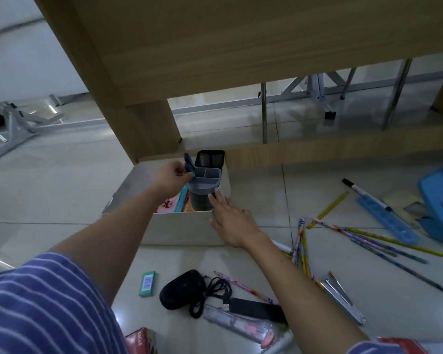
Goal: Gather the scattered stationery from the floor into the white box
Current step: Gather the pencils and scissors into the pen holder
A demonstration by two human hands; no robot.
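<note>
The white box (179,229) stands on the tiled floor beside a wooden desk leg. Inside it stand a grey divided pen holder (205,183), a black mesh holder (210,158) behind that, and some colourful flat items (172,203). My left hand (172,178) pinches a small dark blue object (189,163) at the grey holder's left rim. My right hand (232,221) lies with straight fingers against the box's right front corner, fingertips touching the grey holder. Several patterned pencils (302,247) lie scattered on the floor to the right.
To the right lie a blue ruler (386,219), a marker (363,192) and a blue hole punch (440,198). Near me are a black mouse with cable (183,288), a green eraser box (147,283), a clear pencil case (238,324), metal compasses (343,298) and a red box (138,341). The wooden desk (241,47) overhangs.
</note>
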